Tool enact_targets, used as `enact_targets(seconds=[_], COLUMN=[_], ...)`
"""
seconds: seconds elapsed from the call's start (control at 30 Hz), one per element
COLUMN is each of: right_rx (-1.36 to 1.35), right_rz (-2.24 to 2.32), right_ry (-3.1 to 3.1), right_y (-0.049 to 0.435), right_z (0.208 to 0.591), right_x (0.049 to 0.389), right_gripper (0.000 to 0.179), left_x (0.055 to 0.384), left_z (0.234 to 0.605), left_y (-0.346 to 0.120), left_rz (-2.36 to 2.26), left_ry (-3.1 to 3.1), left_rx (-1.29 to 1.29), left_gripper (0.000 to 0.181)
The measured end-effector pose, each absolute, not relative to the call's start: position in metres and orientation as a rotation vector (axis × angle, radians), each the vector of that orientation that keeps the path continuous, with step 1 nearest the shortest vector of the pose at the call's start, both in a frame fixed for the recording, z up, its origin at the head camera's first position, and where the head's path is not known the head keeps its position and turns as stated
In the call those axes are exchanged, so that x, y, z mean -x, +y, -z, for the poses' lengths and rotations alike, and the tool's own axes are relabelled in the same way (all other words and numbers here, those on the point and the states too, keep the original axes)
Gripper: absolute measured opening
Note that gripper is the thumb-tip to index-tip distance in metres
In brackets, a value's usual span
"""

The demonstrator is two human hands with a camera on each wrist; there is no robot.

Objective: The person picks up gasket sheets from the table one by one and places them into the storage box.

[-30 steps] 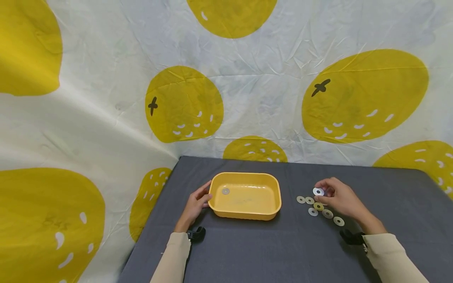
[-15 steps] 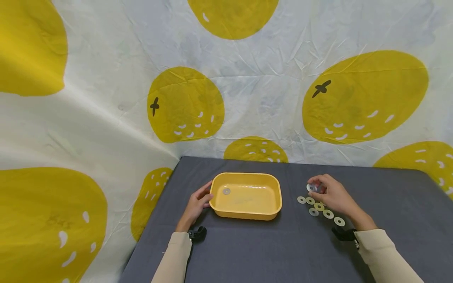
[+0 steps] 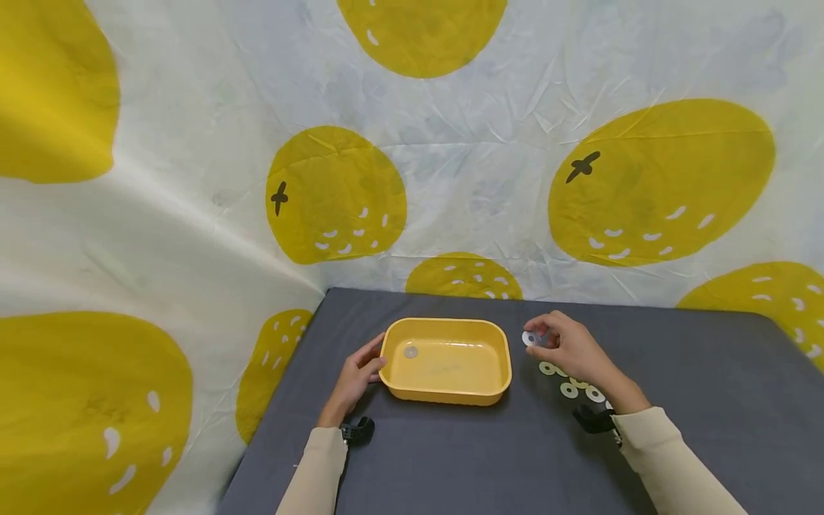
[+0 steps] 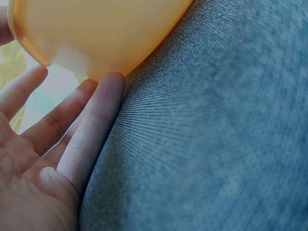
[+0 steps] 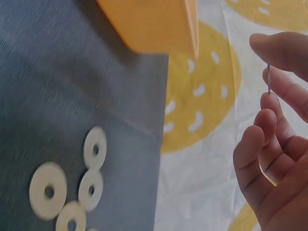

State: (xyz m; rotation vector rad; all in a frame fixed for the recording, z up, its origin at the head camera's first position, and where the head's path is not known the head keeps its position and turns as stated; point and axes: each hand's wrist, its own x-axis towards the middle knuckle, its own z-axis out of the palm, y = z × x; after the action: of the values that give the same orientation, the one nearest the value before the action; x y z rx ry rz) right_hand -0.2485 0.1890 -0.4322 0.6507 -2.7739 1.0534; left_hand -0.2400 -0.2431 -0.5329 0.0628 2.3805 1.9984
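Observation:
A yellow plastic tray [image 3: 444,395] stands on the dark grey cloth, with one metal washer [image 3: 406,353] lying flat inside near its left end. My left hand [image 3: 350,383] holds the tray's left end, thumb at the rim and fingers against the outer wall [image 4: 96,43]. To the right of the tray, my right hand [image 3: 576,354] pinches another washer [image 3: 525,339] between thumb and fingertips, raised above the cloth. The right wrist view shows that held washer [image 5: 269,79] edge-on. Below the right hand lie several loose washers [image 3: 564,391], partly hidden by the hand and wrist.
Dark grey cloth [image 3: 450,458] covers the table. Behind it and on the left hangs a white sheet [image 3: 476,193] printed with yellow fruit shapes. A black strap mount [image 3: 594,420] sits on the right wrist, another [image 3: 360,430] on the left.
My right hand has moved left toward the tray with the pinched washer, away from the loose washers. The left hand and tray have kept their place.

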Motion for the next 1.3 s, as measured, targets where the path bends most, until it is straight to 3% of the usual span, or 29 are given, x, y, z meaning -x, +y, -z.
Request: enact_targets(seconds=[0.7,1.3], right_rx=[-0.804,-0.741], right_rz=[-1.172,-1.202], right_ry=[-2.727,-2.794], right_y=[0.104,0.048], right_z=[0.424,0.444], right_x=[0.258,0.267], right_gripper=[0.03,0.026], left_x=[0.237,0.239], left_z=[0.533,0.532], left_y=[-0.245,-0.243], left_rz=[-2.005,-1.999], left_ry=[2.394,2.396], left_rx=[-0.054,-0.096], left_gripper=[0.053,0.055])
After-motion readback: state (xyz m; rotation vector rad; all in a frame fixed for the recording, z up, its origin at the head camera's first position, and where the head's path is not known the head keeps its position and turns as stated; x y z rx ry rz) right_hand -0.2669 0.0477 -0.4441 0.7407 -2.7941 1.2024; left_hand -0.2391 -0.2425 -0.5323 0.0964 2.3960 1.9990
